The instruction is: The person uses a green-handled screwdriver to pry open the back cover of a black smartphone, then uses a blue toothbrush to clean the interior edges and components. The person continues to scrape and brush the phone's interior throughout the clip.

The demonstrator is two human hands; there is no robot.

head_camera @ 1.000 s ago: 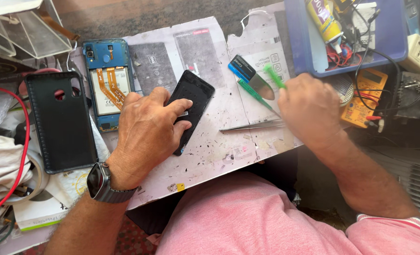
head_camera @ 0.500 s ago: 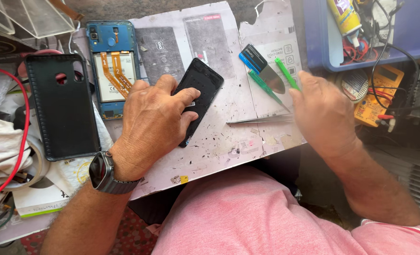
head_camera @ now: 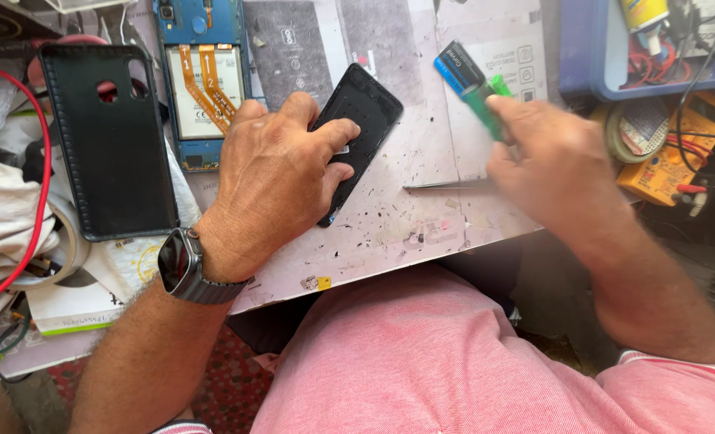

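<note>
Left hand (head_camera: 273, 181): lay palm-down on black phone panel (head_camera: 363, 120), fingers spread over its lower half, pressing it flat; grip loose, not closed round it. Panel lay tilted on pale work mat (head_camera: 422, 217), centre of bench, top end twd upper right.

Right hand (head_camera: 554, 165): blurred; fingers curled on green-handled tool (head_camera: 486, 100), just R of panel. Grip looked closed on handle, blur noted.

Blue-and-black block (head_camera: 458, 64): touched tool's far end.

Thin metal blade (head_camera: 446, 185): flat on mat, btwn hands, tip near panel's lower edge.

Opened blue phone body (head_camera: 201, 80): orange flex cables showing, upper L of panel.

Black phone case (head_camera: 104, 141): L of phone body.

Wristwatch (head_camera: 185, 265): on left wrist.

Yellow multimeter (head_camera: 679, 153): far R, beyond right hand.
</note>
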